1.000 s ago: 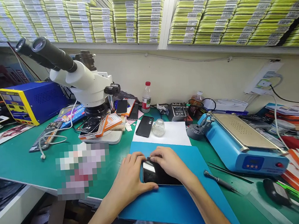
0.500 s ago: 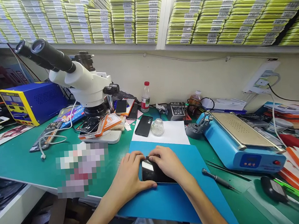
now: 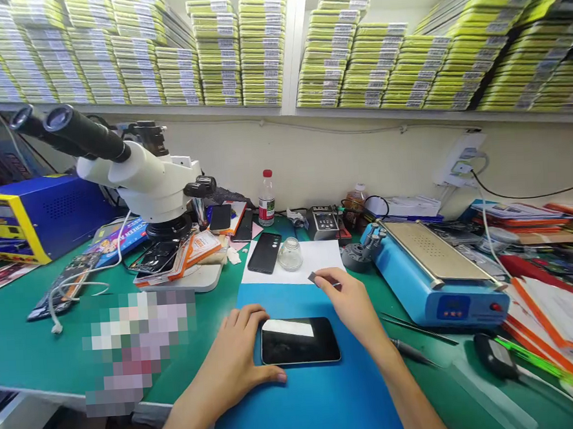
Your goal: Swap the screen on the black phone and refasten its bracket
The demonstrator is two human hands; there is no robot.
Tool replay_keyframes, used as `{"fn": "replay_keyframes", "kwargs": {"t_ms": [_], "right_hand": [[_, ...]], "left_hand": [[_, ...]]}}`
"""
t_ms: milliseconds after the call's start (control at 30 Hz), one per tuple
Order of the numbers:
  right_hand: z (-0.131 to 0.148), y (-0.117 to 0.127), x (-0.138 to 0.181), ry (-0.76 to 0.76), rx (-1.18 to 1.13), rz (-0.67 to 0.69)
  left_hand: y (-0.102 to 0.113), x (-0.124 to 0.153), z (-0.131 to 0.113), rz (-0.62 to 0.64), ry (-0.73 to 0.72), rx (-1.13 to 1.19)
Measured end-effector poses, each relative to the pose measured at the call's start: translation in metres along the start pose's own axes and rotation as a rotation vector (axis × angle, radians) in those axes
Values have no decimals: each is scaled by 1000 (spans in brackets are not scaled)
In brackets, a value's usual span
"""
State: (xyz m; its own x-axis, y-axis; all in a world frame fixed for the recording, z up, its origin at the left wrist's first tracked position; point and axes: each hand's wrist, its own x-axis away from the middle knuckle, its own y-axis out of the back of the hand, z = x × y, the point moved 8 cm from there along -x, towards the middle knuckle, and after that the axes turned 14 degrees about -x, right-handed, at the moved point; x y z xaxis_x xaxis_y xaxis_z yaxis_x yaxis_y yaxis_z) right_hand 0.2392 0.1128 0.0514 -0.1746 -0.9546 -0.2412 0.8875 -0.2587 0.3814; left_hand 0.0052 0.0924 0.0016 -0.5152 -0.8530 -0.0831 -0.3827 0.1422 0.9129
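A black phone (image 3: 300,341) lies screen-up on a blue mat (image 3: 321,393). My left hand (image 3: 237,353) rests at the phone's left end, thumb along its near edge and fingers curled over its far corner, holding it down. My right hand (image 3: 352,301) is raised beyond the phone's right end and pinches a small dark piece (image 3: 313,277) between thumb and fingertips.
A white sheet (image 3: 318,258) behind the mat carries another black phone (image 3: 264,253) and a small glass jar (image 3: 289,254). A microscope (image 3: 139,178) stands at left, a blue heating plate machine (image 3: 436,276) at right. Screwdriver (image 3: 411,352) and tweezers (image 3: 420,329) lie right of the mat.
My right hand has lifted off the phone's top edge and moved up and right, pinching a small dark piece. The left hand stays on the phone. The camera tilted up.
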Motion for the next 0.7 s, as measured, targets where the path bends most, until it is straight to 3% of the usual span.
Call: {"fn": "replay_keyframes", "kwargs": {"t_ms": [167,300,467,567,700], "right_hand": [[-18,33,29,49,70,-85],[-27,27,40,93,134,-85],[-24,13,44,139,187,-24],[-23,10,48,155,209,9],[-23,12,50,171,228,20]], "left_hand": [[4,1,-1,35,-39,45],[13,7,3,63,19,224],[24,-8,-11,61,-50,714],[14,-31,-14,22,8,942],[-10,-56,-13,89,136,1114]]}}
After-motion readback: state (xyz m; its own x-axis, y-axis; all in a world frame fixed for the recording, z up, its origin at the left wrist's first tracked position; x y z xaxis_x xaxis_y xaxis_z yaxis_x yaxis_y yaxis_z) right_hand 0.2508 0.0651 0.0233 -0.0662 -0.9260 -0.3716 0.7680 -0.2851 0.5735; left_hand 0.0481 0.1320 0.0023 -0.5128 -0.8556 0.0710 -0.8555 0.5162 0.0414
